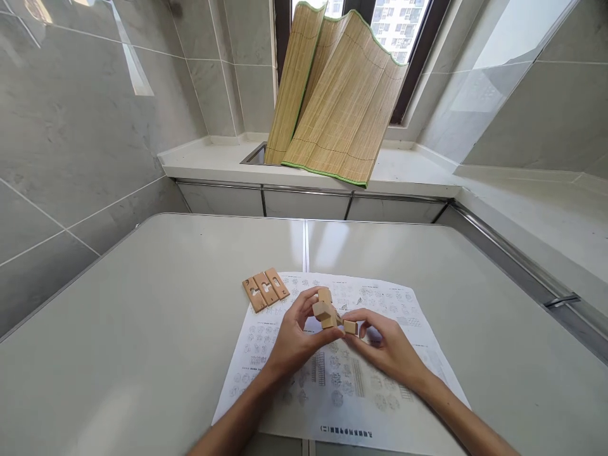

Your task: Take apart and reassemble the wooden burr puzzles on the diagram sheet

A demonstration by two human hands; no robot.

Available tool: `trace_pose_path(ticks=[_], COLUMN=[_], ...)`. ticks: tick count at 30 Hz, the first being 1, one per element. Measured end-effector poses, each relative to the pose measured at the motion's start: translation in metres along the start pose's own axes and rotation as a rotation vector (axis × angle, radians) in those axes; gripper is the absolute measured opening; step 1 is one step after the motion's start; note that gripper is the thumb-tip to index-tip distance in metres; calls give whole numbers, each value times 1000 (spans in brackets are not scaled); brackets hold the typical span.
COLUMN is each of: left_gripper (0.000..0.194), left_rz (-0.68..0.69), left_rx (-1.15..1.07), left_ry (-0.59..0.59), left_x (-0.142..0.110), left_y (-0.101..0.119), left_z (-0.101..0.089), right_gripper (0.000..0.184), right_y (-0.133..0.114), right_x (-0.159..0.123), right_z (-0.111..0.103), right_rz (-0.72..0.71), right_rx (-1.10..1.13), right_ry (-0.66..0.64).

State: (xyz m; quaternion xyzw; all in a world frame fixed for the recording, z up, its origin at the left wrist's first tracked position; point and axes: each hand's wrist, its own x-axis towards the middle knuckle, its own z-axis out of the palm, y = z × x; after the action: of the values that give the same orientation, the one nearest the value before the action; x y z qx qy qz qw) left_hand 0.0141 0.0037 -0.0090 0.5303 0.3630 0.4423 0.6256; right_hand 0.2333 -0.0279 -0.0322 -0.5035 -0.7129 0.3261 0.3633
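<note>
1. Two groups of wood are between my fingers, raised over the printed sheet (346,405). The left hand (294,339) grips a cluster of wooden pieces (325,310) between its thumb and the other fingers.

2. The right hand (387,345) pinches a small wooden block (350,327) with thumb and forefinger, just beside the left thumb. I cannot tell if this block is already joined to the cluster or only touches it.

3. Beyond my left fingers, to their left, three flat wooden plates (266,290) with cut holes lie side by side, partly over the sheet corner. Below my wrists and around the sheet is the pale table (142,316).

4. I judge that the cluster could come apart if my left fingers loosen, or if the right ones push at a wrong angle.

5. The block has only a small pinch, so a slip could drop it onto the sheet under my fingers.
</note>
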Motion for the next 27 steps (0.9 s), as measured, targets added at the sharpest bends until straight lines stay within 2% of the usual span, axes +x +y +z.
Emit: trace_pose_path(ticks=[3,9,12,15,22,27], left_gripper=[80,82,82,80,73,70], left_rz=[-34,-51,-17,7,127,180], left_rx=[-78,6,126,210,303,320], left_ry=[-19,-77,-53,-52,-123,-183], left_x=[1,0,-2,-4,-4,-5], left_y=[-1,0,-2,-5,2,7], left_z=[-1,1,3,5,6,9], right_gripper=[12,15,24,22,30,28], right_y=[6,9,1,-6,-10,-8], right_x=[-1,-1,1,2,1,-1], right_z=[6,6,-1,-7,-11,-10], right_rz=[-117,-147,-121,-76,-30,43], right_rx=[-66,-135,-64,24,258,276], right_ry=[-4,-32,-37,-52,-225,-192])
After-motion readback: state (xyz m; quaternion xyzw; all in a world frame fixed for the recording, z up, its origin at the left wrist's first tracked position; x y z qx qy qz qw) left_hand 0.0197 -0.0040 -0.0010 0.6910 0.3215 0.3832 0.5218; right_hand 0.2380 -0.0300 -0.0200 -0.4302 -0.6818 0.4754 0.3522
